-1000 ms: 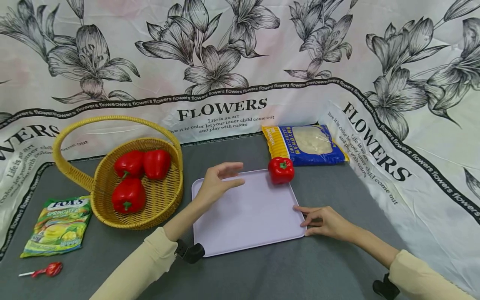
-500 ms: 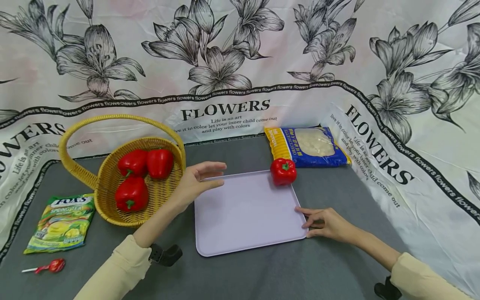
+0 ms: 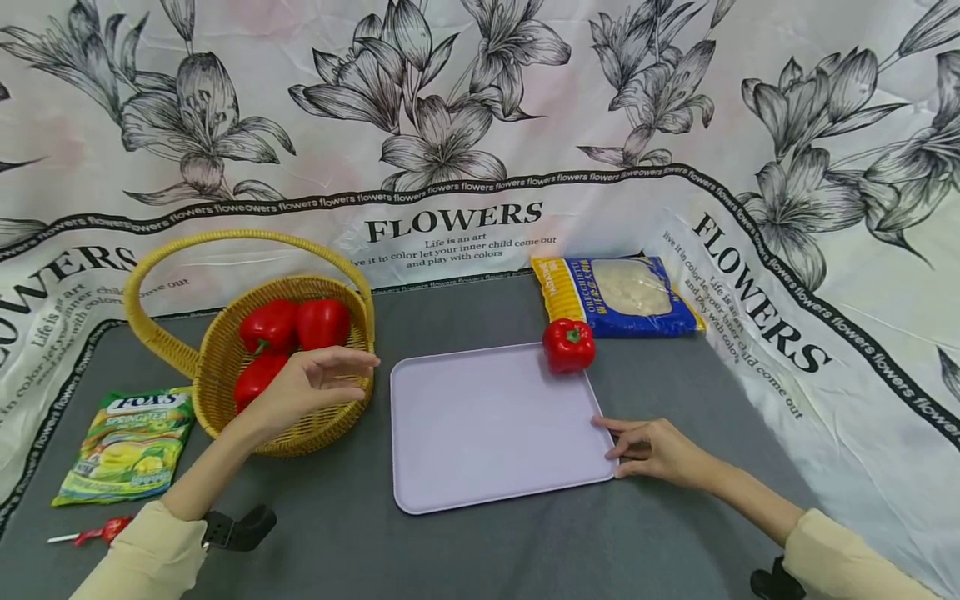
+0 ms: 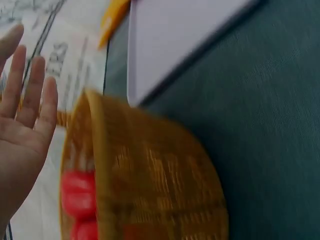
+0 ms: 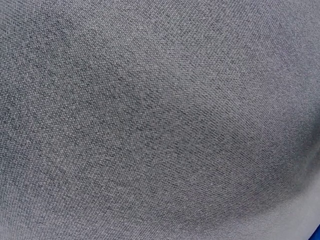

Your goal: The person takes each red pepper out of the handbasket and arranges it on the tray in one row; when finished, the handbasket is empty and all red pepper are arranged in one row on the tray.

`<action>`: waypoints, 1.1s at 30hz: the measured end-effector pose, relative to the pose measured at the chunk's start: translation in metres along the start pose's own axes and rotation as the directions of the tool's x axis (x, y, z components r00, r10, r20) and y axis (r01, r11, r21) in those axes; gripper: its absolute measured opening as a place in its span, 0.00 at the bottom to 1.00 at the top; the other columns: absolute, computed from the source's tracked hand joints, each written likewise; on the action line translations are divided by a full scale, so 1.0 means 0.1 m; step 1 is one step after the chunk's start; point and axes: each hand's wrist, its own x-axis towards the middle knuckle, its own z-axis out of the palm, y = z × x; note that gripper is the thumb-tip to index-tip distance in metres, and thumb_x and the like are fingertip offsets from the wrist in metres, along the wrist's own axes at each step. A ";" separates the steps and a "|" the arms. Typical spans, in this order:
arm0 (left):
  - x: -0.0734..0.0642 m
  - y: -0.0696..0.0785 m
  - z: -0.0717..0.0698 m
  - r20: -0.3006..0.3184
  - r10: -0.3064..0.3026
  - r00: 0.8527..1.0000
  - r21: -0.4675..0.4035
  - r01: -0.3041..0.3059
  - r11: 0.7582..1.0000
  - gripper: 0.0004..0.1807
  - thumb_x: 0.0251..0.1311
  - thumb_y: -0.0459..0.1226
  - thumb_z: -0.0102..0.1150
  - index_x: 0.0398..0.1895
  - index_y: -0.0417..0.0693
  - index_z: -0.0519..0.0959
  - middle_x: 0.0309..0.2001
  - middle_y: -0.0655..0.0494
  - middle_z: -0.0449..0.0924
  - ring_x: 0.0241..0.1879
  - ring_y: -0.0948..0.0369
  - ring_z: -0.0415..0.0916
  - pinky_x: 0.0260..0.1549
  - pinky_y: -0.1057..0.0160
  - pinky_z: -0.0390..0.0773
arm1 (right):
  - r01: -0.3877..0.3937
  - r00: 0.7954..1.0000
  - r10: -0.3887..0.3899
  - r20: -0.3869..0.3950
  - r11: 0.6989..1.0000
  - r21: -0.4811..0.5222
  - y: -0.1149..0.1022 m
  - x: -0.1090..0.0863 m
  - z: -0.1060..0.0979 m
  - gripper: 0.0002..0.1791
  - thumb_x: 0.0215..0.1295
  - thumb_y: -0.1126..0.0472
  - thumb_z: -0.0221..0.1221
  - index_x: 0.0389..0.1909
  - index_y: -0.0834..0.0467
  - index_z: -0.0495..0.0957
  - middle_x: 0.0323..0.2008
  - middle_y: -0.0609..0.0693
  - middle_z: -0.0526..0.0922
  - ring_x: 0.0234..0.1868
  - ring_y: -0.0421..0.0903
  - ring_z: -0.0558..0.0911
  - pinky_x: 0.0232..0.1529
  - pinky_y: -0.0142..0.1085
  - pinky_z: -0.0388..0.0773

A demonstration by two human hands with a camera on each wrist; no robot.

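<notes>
One tray [image 3: 495, 433]; my right hand [image 3: 654, 452] touches its right edge, can't tell if pinching. Left hand [image 3: 306, 388] loose, empty, over one basket [image 3: 322, 435] left of tray. Reads as pepper-pick step; next needs a grasp. Three peppers [image 3: 270, 325] inside, fourth pepper [image 3: 569, 347] at tray's far right corner, one pasta bag [image 3: 626, 297] beyond.

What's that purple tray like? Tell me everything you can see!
The tray is pale purple, rectangular and shallow, with rounded corners and a thin raised rim. It looks like smooth plastic. It lies flat on the grey tabletop, slightly askew. A red pepper covers its far right corner, and the right hand touches its right edge by the near corner.
</notes>
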 end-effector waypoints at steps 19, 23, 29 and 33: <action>-0.65 -0.02 -0.95 -0.048 -0.050 0.998 0.070 0.054 0.996 0.22 0.62 0.21 0.51 0.61 0.31 0.69 0.57 0.56 0.78 0.56 0.65 0.75 0.46 0.67 0.79 | -0.003 1.000 0.003 -0.010 1.000 -0.004 0.01 0.00 0.01 0.07 0.54 0.59 0.69 0.35 0.52 0.84 0.59 0.67 0.72 0.61 0.43 0.71 0.45 0.28 0.79; -0.72 -0.04 -1.05 -0.070 -0.097 0.993 0.133 0.106 0.985 0.22 0.63 0.23 0.53 0.62 0.32 0.69 0.57 0.59 0.78 0.55 0.68 0.75 0.47 0.71 0.78 | 0.002 1.000 -0.002 -0.011 1.000 0.000 0.00 0.00 0.01 0.07 0.55 0.59 0.68 0.35 0.53 0.84 0.59 0.68 0.72 0.61 0.44 0.71 0.45 0.28 0.79; -0.79 -0.09 -1.13 -0.060 -0.110 0.992 0.118 0.116 0.986 0.23 0.64 0.24 0.53 0.63 0.32 0.68 0.58 0.63 0.77 0.56 0.71 0.73 0.48 0.73 0.76 | -0.004 1.000 0.004 -0.005 1.000 0.010 -0.01 0.01 0.00 0.08 0.55 0.59 0.68 0.36 0.54 0.84 0.59 0.68 0.71 0.62 0.46 0.71 0.46 0.27 0.78; -0.79 -0.12 -1.14 -0.060 -0.121 0.991 0.185 0.130 0.974 0.23 0.63 0.26 0.56 0.62 0.32 0.69 0.57 0.67 0.76 0.56 0.76 0.71 0.49 0.76 0.74 | -0.012 1.000 0.012 -0.003 1.000 0.021 0.00 0.00 0.01 0.08 0.55 0.60 0.68 0.36 0.54 0.84 0.59 0.69 0.71 0.62 0.46 0.71 0.46 0.28 0.78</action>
